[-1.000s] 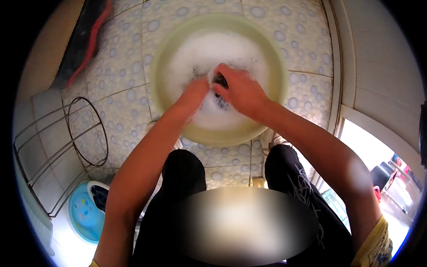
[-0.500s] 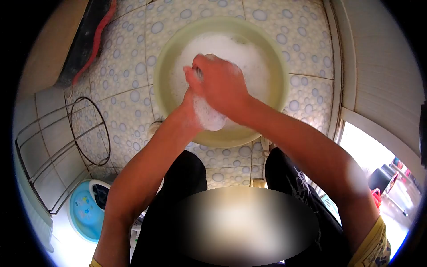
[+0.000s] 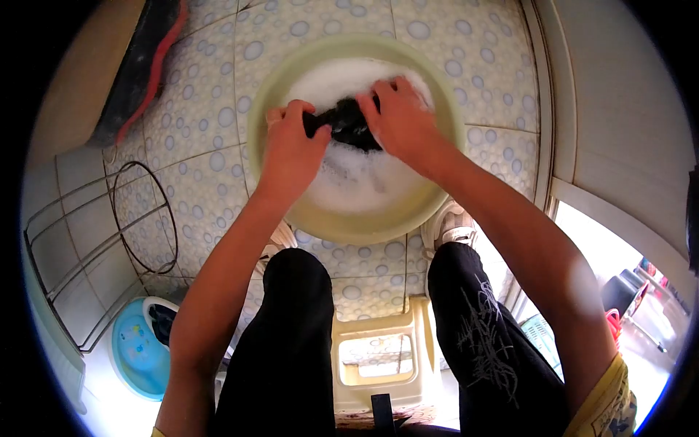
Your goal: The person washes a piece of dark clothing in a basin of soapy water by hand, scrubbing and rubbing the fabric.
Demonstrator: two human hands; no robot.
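Observation:
A wet black cloth [image 3: 353,125] is stretched between my two hands, just over the suds in a pale green basin [image 3: 364,231]. My left hand [image 3: 293,149] grips the cloth's left end between thumb and fingers. At its right side my right hand [image 3: 403,120] has its fingers curled over the fabric. White foam [image 3: 357,182] covers much of the water. What kind of garment the cloth is, I cannot tell.
Below the basin, a cream plastic stool [image 3: 422,342] stands between my knees. A wire rack [image 3: 80,255] is at the left, with a blue basin [image 3: 138,357] beneath it. A pale door panel [image 3: 619,131] borders the right side, over a bubble-patterned tiled floor [image 3: 211,182].
My hands were clasped together with foam on them; now they are apart, holding the black cloth between them. The stool and my shoes have come into view.

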